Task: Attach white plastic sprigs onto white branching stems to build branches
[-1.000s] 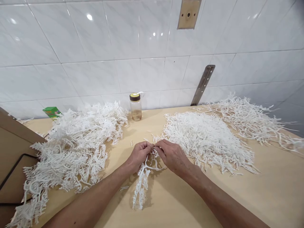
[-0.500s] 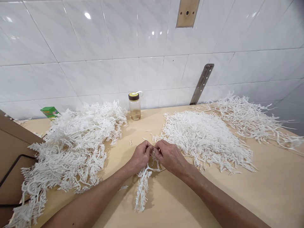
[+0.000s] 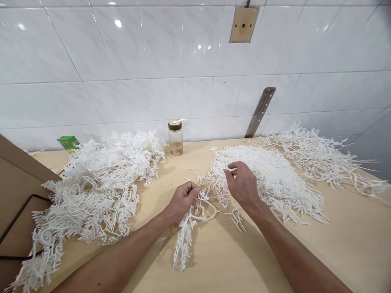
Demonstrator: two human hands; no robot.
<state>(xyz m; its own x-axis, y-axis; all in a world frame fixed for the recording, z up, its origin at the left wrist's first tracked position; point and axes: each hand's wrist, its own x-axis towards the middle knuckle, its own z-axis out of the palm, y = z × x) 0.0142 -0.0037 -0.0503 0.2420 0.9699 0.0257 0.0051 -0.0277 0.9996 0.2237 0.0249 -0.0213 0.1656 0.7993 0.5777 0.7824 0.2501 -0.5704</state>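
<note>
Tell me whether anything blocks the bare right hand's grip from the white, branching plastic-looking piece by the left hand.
Nothing visible stands between the right hand and the branching piece; the thin white sprigs near that path lie on the pale wood-toned tabletop.

My left hand pinches near the centre of the frame, left forearm slanting to the lower left; my right hand hangs right of centre, fingers loosely curled, right forearm running lower right

Left hand at white branched sprig, right hand over white heap.
</note>
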